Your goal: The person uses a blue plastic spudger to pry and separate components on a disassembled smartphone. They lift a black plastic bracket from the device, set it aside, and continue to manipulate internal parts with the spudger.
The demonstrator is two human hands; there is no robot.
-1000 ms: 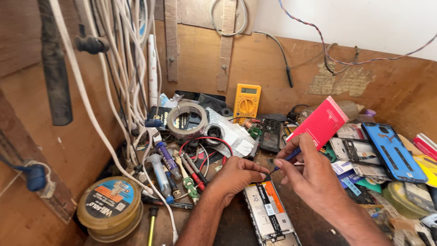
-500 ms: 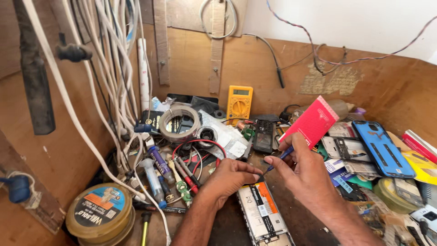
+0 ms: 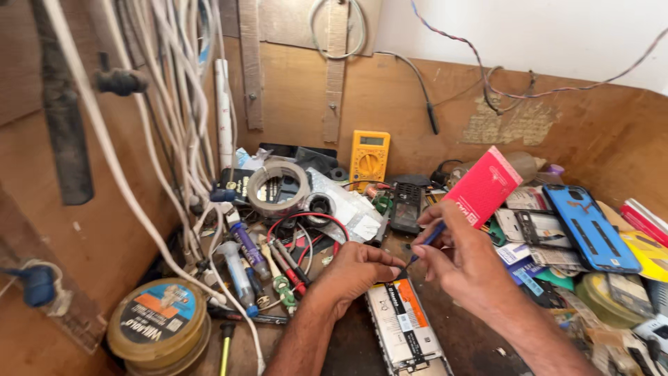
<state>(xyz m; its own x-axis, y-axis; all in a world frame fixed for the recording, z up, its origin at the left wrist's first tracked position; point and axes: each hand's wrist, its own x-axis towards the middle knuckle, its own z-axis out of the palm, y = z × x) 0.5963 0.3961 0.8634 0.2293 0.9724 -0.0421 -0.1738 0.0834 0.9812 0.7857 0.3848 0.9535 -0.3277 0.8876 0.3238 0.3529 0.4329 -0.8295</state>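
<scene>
Since a second ago my hands have barely shifted; only my head has dipped closer. My right hand is pinched together on a thin blue-handled screwdriver, its tip just beside my left hand, whose fingers are curled shut over the top edge of the opened phone on the desk. The phone looks light, stiff and fragile; best held by its edges.
</scene>
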